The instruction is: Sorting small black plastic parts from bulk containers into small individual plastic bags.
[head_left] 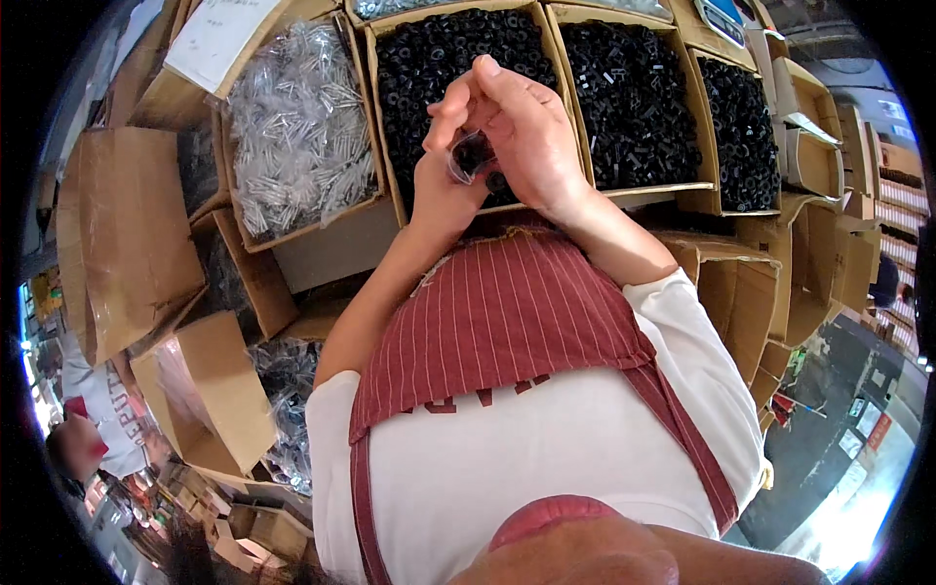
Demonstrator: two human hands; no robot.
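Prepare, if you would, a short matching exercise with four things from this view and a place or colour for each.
1. Clear plastic item
2. Apron
3. Bagged silvery parts
4. Paper sheet

A. Dark red with thin pale stripes
B. White, near the view's upper left edge
C. Between the left hand and the right hand
D. In a cardboard box left of the hands

Pairs: 1-C, 2-A, 3-D, 4-B
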